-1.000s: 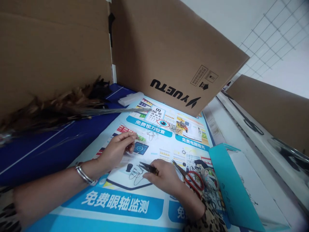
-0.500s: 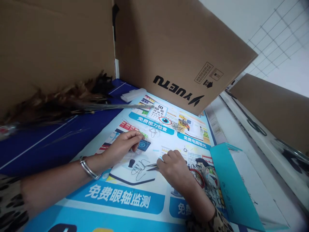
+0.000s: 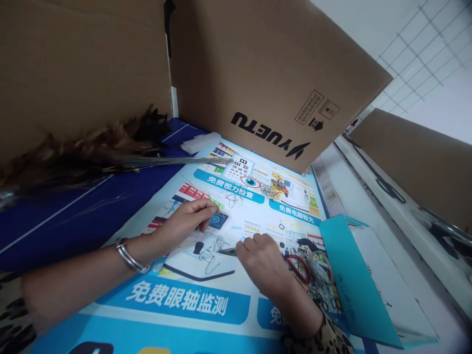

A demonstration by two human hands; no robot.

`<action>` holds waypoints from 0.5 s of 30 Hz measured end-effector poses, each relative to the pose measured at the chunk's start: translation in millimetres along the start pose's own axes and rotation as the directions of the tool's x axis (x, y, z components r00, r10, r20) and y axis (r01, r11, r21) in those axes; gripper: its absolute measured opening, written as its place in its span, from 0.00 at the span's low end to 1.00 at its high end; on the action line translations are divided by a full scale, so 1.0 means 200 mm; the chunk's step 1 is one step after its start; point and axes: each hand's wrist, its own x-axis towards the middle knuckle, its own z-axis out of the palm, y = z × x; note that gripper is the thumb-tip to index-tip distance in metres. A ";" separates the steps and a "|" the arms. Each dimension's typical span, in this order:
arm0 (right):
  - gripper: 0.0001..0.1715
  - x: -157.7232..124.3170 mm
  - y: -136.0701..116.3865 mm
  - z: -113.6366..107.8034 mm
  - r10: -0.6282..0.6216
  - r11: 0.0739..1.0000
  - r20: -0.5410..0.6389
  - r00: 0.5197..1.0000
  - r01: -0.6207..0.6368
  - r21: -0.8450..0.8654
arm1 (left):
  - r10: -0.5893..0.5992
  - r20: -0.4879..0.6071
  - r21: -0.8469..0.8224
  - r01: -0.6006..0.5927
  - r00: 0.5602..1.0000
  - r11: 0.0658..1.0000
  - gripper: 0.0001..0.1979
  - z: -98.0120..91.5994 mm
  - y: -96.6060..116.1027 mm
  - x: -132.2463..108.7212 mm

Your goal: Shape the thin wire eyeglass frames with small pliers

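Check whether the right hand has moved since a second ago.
Yes: against the printed mat, the right hand has shifted slightly rightward, now hiding the blades of the red-handled scissors.

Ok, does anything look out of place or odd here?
The cardboard panel looks odd: its YUETU lettering is upside down. Loose wires lie tangled near the right hand, though that may be ordinary work clutter.
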 end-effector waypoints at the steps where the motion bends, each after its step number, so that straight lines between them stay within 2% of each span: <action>1: 0.04 0.00 0.02 0.01 0.010 1.000 0.003 1.000 -0.010 0.028 | -0.003 0.001 0.001 0.003 1.000 1.000 0.12 0.00 0.00 0.00; 4: 0.11 0.00 0.07 0.02 0.073 0.989 0.016 0.997 -0.075 0.131 | -0.004 0.006 0.008 0.004 1.000 1.000 0.13 0.00 0.00 0.00; 8: 0.13 0.01 0.12 0.01 0.188 0.959 0.046 0.981 -0.193 0.209 | 0.005 -0.011 -0.014 -0.005 1.000 1.000 0.13 0.00 -0.01 0.00; 11: 0.13 0.01 0.12 0.00 0.289 0.944 0.047 0.956 -0.293 0.154 | 0.013 -0.065 -0.041 -0.015 0.998 0.999 0.12 -0.01 -0.02 0.00; 15: 0.09 0.02 0.11 0.01 0.341 0.938 0.047 0.939 -0.343 0.053 | 0.011 -0.079 -0.042 -0.015 0.997 0.999 0.11 -0.01 -0.03 0.01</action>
